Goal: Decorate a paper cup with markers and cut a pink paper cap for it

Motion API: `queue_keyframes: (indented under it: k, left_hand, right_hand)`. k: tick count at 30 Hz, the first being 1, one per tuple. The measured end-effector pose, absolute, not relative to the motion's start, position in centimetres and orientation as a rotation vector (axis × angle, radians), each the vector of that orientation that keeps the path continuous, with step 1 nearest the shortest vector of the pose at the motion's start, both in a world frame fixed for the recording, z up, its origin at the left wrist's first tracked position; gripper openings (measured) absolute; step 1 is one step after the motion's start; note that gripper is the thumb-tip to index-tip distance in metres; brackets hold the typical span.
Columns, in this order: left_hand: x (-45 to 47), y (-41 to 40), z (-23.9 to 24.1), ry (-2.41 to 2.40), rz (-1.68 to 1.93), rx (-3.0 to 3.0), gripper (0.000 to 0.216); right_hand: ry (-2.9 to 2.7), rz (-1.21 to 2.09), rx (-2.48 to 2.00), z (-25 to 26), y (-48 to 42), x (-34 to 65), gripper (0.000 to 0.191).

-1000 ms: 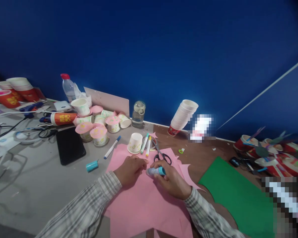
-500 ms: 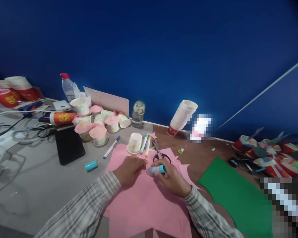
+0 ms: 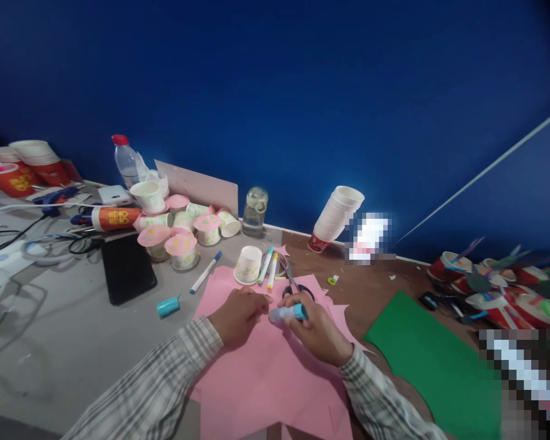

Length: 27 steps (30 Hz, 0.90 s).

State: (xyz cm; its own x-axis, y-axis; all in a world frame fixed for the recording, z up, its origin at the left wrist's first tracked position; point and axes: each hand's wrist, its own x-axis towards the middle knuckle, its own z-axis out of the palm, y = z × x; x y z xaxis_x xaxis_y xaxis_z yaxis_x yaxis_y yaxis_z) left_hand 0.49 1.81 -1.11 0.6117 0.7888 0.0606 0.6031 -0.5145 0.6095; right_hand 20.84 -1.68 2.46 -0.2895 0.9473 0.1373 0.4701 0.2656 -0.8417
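Note:
My right hand (image 3: pixel 318 333) grips a blue glue stick (image 3: pixel 288 313) lying sideways, its tip pointing left just over the pink paper sheet (image 3: pixel 270 373). Facing that tip, my left hand (image 3: pixel 238 313) rests on the pink paper with its fingers curled and pinched together; whatever they hold is hidden. The glue stick's blue cap (image 3: pixel 167 307) lies on the grey table to the left. Black scissors (image 3: pixel 296 283), three markers (image 3: pixel 268 266) and an upturned paper cup (image 3: pixel 248 264) sit just beyond my hands.
Decorated cups with pink lids (image 3: pixel 181 235), a black phone (image 3: pixel 127 269), a blue marker (image 3: pixel 206 272), a water bottle (image 3: pixel 126 160), a glass jar (image 3: pixel 255 211) and a leaning cup stack (image 3: pixel 337 217) crowd the back. Green paper (image 3: pixel 435 366) and red cup crafts (image 3: pixel 495 287) lie at the right.
My hands and the glue stick have barely moved; the glue stick's tip stays beside my left fingers. The view shifted slightly.

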Motion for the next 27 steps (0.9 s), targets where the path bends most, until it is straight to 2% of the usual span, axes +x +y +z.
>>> queue_keyframes:
  k: [3, 7, 14, 17, 23, 27]
  left_hand:
    - [0.5, 1.7, -0.9, 1.11, 0.411, 2.297, 0.044]
    - [0.3, 1.6, -1.2, 1.062, 0.479, 2.313, 0.046]
    - [0.4, 1.9, -1.4, 1.071, 0.468, 2.296, 0.045]
    - [0.6, 1.9, -1.1, 1.102, 0.416, 2.283, 0.045]
    - [0.4, 1.7, -1.1, 1.091, 0.47, 2.281, 0.045]
    - [0.3, 1.8, -1.3, 1.062, 0.481, 2.305, 0.048]
  right_hand:
    - [-1.947, 0.994, -1.322, 2.1, -2.0, 20.4, 0.022]
    - [-1.885, 1.296, -1.328, 3.1, -2.5, 20.8, 0.022]
    - [-1.771, 0.902, -1.332, 2.9, -1.4, 21.6, 0.019]
    - [-1.864, 0.945, -1.388, 2.2, -1.4, 21.3, 0.02]
    - [-1.835, 1.259, -1.333, 3.3, -2.0, 21.7, 0.017]
    - [-1.667, 1.052, -1.284, 3.4, -1.5, 21.8, 0.017]
